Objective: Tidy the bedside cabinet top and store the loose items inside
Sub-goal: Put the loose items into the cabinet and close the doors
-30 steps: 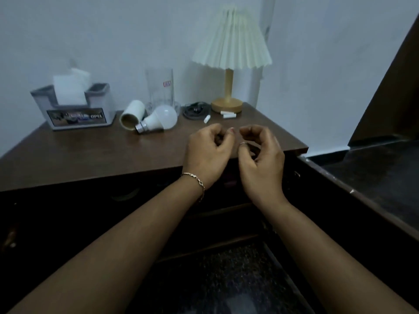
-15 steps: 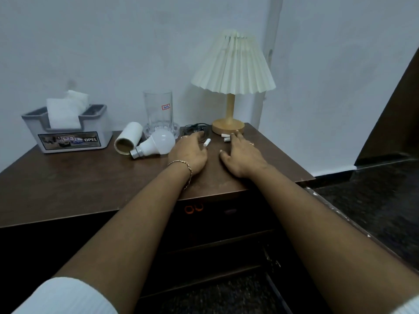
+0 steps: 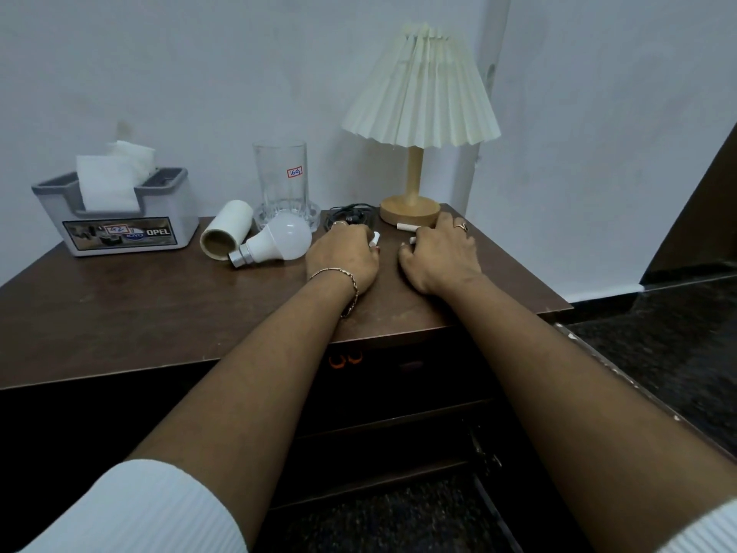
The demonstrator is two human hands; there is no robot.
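Dark wooden cabinet [image 3: 119, 313] against a pale wall; both forearms reach over its front edge to the back right of the top.

Left hand [image 3: 343, 257]: knuckles up, fingers curled down. A left white piece [image 3: 375, 237] sticks out between thumb and forefinger tips, pinched there, low over the wood. Thin bracelet [image 3: 352, 282] on the wrist.

Right hand [image 3: 440, 255]: palm down, fingers curled, ring [image 3: 461, 226] on one finger. Only the end of a right white piece [image 3: 412, 241] shows under the forefinger tip, near the thumb. Cannot tell whether it is gripped or merely touched.

Third white piece [image 3: 407, 226] lies flat on the top, just in front of the lamp base and just beyond the right fingertips, apart from both hands.

Loose items on the top, left to right:
- grey tissue box [image 3: 119, 229], upright near the back left, a tissue standing out of it
- white tube [image 3: 227, 233] on its side, open end toward the camera
- light bulb [image 3: 279, 242] on its side, beside the tube, metal cap toward the front left
- clear glass [image 3: 281, 181], upright behind the bulb, small sticker on its wall
- black cable [image 3: 351, 214], coiled, just behind the left hand's fingers
- lamp [image 3: 416, 113], pleated cream shade, wooden stem and round base, at the back right corner

Below the top, the cabinet front is dark; something orange [image 3: 345, 359] shows just under the edge, too dim to identify.
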